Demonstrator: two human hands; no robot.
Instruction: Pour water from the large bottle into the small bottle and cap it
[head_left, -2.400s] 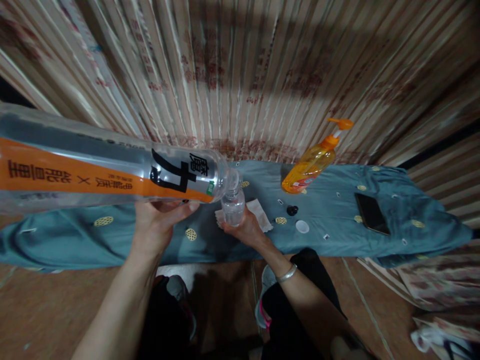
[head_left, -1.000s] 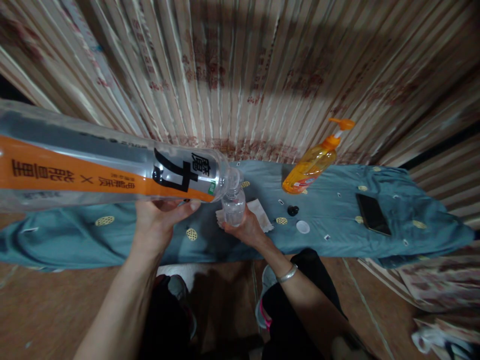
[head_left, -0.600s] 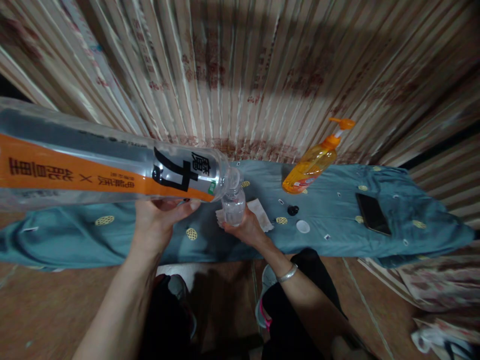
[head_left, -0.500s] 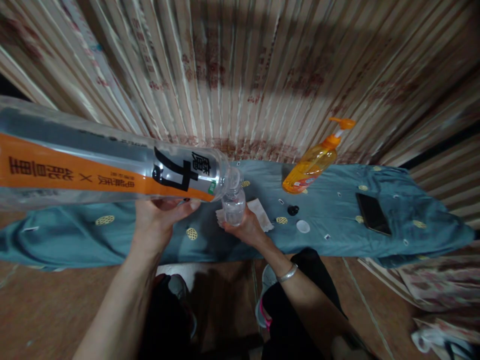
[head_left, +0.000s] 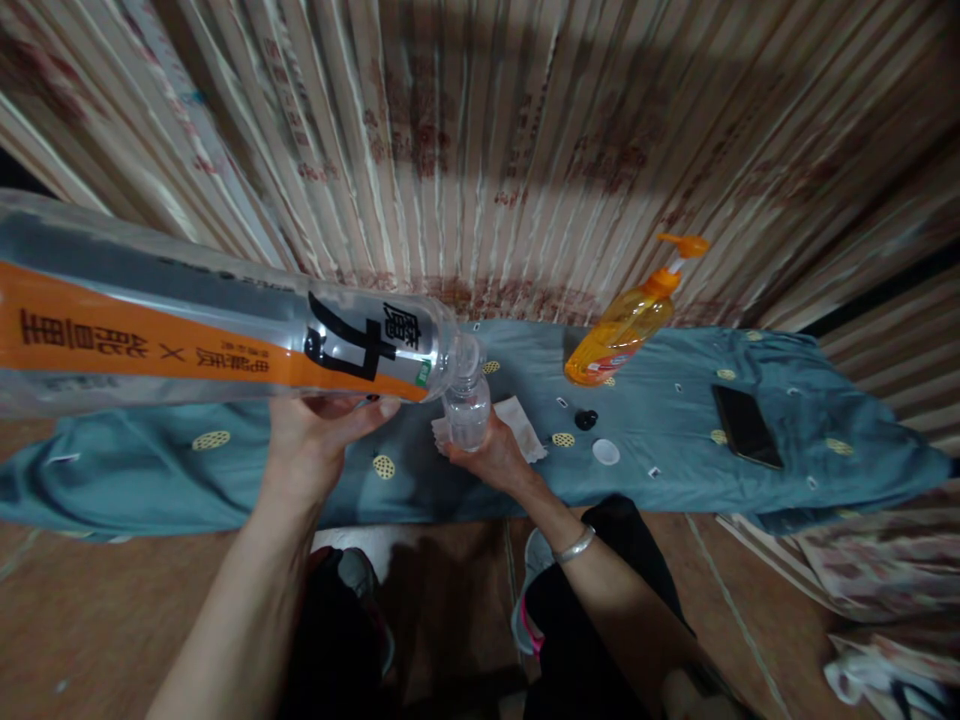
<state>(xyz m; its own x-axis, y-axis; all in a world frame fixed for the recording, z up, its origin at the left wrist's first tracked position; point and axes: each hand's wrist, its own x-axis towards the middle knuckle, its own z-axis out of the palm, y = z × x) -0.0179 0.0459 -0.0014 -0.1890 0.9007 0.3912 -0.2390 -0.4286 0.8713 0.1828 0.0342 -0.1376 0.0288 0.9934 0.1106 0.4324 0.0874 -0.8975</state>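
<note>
A large clear drink bottle (head_left: 225, 335) with an orange and silver label lies nearly level across the left side of the head view, its mouth toward the right. My left hand (head_left: 322, 425) grips it from below, the thumb along its underside; the other fingers are mostly hidden behind it. The big bottle's mouth meets the neck of a small clear bottle (head_left: 466, 415), which stands roughly upright. My right hand (head_left: 491, 450) is wrapped round the small bottle. Under it lies a white paper tissue (head_left: 521, 428).
A pump bottle of orange liquid (head_left: 619, 335) appears tilted on the teal cloth (head_left: 645, 395). Near it lie a small black cap-like piece (head_left: 586, 420) and a white round disc (head_left: 606, 452). Farther right is a black phone (head_left: 748, 427). A pleated patterned curtain (head_left: 480, 150) hangs behind.
</note>
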